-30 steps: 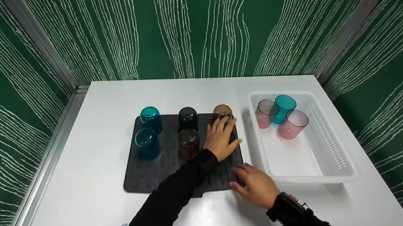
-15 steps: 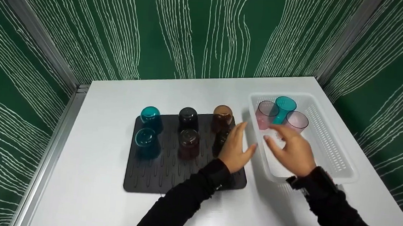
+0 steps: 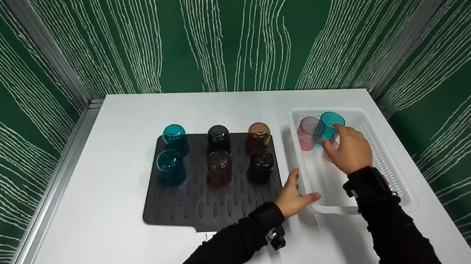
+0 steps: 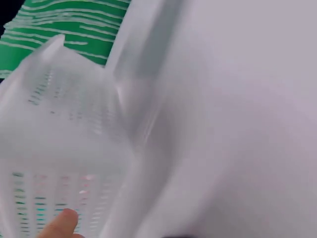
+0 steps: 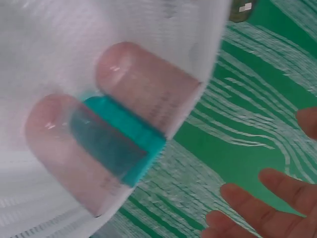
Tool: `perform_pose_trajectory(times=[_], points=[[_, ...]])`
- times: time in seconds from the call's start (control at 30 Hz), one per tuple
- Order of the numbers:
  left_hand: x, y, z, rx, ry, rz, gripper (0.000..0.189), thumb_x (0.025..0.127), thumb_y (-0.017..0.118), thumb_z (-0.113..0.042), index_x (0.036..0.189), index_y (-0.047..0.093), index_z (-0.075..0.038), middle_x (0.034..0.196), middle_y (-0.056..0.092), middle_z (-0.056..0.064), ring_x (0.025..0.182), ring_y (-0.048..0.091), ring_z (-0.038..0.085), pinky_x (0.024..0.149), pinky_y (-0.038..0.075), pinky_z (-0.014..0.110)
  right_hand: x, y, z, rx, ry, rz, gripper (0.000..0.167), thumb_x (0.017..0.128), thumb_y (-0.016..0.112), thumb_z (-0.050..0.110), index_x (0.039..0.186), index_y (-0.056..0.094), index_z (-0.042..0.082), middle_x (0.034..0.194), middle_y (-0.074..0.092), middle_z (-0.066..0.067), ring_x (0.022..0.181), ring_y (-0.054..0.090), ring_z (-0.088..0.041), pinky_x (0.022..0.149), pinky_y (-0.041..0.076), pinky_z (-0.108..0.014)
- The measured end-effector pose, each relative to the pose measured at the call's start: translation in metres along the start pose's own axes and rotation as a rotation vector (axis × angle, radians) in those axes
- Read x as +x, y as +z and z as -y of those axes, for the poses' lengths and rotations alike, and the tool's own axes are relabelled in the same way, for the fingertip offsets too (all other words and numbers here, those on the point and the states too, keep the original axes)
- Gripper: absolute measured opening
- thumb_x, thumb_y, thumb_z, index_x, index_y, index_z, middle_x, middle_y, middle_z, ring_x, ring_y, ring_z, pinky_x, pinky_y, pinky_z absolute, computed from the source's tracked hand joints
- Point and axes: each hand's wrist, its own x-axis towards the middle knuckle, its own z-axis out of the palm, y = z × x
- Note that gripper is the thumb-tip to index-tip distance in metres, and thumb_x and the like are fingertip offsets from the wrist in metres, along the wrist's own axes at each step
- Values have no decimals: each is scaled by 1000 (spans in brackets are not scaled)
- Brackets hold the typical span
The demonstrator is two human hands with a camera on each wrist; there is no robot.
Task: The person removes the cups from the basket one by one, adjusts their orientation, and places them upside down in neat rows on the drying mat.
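Note:
In the head view my right hand (image 3: 351, 150) is over the white basket, its thumb and fingers spread above the cups, hiding most of one pink cup. A second pink cup (image 3: 311, 133) and a teal cup (image 3: 332, 121) stand upright beside it. The right wrist view has the fingers (image 5: 267, 213) apart from the pink cup (image 5: 148, 89). Between mat and basket is my left hand (image 3: 294, 198), fingers extended, holding nothing, close to the basket's near-left side.
A black drying mat (image 3: 189, 203) lies on the white table, bearing several upside-down cups: teal (image 3: 174, 135), dark grey (image 3: 218, 138), brown (image 3: 258, 134), dark red (image 3: 220, 166). The white basket (image 3: 379, 210) has raised, perforated walls. Green panels (image 3: 258, 38) enclose the back and sides.
My left hand has come off the cups at the mat's right and moved toward me and right. My right hand has travelled from the mat's near-right corner to above the basket's cups.

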Motion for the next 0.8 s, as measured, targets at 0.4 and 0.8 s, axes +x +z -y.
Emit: perform_pose_trajectory(times=[0.4, 0.8], points=[[6, 10, 14, -170, 114, 49, 73, 100, 69, -4, 163, 34, 8, 168, 39, 31, 148, 52, 44, 118, 50, 38, 15, 22, -36, -147, 100, 180, 46, 100, 64, 16, 128, 62, -20, 115, 67, -45, 107, 66, -64, 94, 53, -72], [4, 13, 17, -183, 104, 37, 78, 100, 68, -7, 166, 30, 9, 170, 37, 31, 152, 46, 50, 121, 48, 41, 17, 31, -44, -181, 116, 353, 18, 96, 57, 1, 89, 67, -12, 86, 71, -35, 69, 63, -42, 72, 58, -67]])
